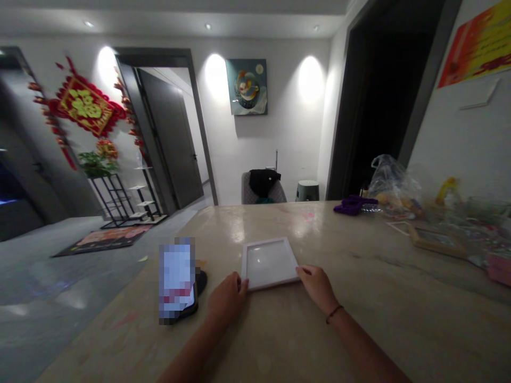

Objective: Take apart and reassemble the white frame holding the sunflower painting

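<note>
A white picture frame (270, 261) lies flat, or nearly so, on the marble-look tabletop (255, 335). My left hand (229, 296) is closed at its near left corner, thumb along the edge. At the near right corner, the fingers of my right hand (318, 285) pinch the rim. A thin dark bracelet (334, 314) circles my right wrist. Left of my left hand, a phone (178, 282) leans on a dark stand, its screen pixelated. What fills the frame looks plain and pale, with light reflecting off it.
On the table's right side are a wooden picture frame (435, 239), a purple cloth (354, 205), a clear plastic bag (393, 183) and a pink box (499, 266). Beyond the far edge stand a chair (246, 189) with black clothing on it and a stool (307, 191).
</note>
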